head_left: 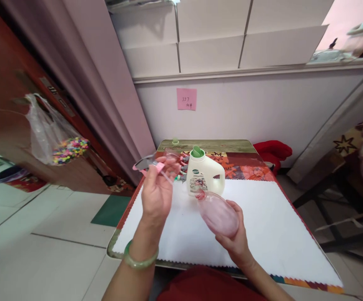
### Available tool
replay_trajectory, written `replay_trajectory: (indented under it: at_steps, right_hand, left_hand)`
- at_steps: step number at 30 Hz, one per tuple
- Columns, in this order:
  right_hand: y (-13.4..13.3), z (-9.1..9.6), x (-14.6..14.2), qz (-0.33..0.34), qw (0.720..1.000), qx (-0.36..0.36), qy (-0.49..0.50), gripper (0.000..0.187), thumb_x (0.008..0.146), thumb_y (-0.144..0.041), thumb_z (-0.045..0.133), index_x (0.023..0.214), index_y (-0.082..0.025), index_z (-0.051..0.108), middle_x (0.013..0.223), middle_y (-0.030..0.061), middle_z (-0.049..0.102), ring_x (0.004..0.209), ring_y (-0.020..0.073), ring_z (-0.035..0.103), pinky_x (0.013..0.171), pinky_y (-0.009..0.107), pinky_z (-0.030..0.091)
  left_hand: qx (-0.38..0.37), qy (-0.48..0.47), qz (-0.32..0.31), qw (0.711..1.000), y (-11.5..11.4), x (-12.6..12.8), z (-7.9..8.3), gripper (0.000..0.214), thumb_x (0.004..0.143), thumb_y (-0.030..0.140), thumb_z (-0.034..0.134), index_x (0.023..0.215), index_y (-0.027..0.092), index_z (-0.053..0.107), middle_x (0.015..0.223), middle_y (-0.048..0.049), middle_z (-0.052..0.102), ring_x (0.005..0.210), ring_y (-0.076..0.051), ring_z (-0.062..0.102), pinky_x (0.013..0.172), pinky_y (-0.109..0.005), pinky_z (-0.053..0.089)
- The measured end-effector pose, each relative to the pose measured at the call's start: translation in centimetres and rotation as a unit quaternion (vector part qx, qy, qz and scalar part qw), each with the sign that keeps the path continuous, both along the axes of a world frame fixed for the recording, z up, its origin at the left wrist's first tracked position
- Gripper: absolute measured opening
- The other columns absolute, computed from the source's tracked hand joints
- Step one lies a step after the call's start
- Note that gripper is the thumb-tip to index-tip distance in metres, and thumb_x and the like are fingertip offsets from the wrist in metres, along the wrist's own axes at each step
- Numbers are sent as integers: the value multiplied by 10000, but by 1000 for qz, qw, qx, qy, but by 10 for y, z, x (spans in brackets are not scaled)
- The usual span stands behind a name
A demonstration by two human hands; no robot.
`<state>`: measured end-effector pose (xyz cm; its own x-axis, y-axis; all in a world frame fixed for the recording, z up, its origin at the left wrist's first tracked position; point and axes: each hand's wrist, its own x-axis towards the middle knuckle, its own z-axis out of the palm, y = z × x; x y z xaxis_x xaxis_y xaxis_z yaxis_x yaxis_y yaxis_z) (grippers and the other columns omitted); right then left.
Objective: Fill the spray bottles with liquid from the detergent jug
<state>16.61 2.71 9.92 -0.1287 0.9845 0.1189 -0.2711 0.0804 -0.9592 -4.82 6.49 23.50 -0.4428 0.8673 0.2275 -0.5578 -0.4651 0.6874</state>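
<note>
My left hand point(156, 194) is closed around a pink and grey trigger spray head point(150, 164), held up above the left part of the table; its thin clear tube hangs toward the bottle. My right hand point(235, 238) grips a translucent pink spray bottle point(217, 212) from underneath, tilted with its open neck pointing up and left. Just behind the bottle stands a white detergent jug point(205, 175) with a green cap. A green bangle sits on my left wrist.
A white cloth point(263, 225) covers the small table point(206, 145). A small green cap point(175, 141) lies at the table's far edge. A plastic bag of coloured beads point(59, 140) hangs on a door at left. A red item point(272, 150) lies behind the table.
</note>
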Motion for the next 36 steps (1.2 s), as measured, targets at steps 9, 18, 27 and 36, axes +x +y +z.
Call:
replay_trajectory:
  at_steps: [9,18,27,36]
  right_hand:
    - [49,20,35,-57,998,38,-12,900,648,-459,881,1412,-309,431,1466,121,509,1301,368,533,1017,521,512]
    - [119,77,44,-47,987,141,-58,873,693,-471,862,1444,-313,448,1478,121,528,1326,340,541,1066,531,492]
    - [160,100,42,-26,984,141,-104,821,677,-508,849,1395,-276,526,1396,135,601,1264,346,583,1018,506,513]
    - [178,120,38,7,979,132,-153,733,693,-504,848,1342,-281,590,1297,115,670,1180,334,635,969,503,545]
  left_hand:
    - [-103,-142,44,984,11,-93,-86,408,1044,472,431,1040,171,707,1099,-102,767,968,-216,723,991,-462,540]
    - [-182,-204,-136,952,-22,-96,-225,298,1023,299,477,1205,214,696,1204,-119,760,1120,-252,720,1094,-493,481]
    - [-189,-221,-121,949,-25,-99,-225,339,999,196,514,1294,224,677,1227,-93,757,1082,-230,734,1071,-466,528]
    - [-190,-216,-126,949,-25,-100,-225,348,989,220,538,1310,228,672,1250,-96,747,1067,-243,739,1060,-469,539]
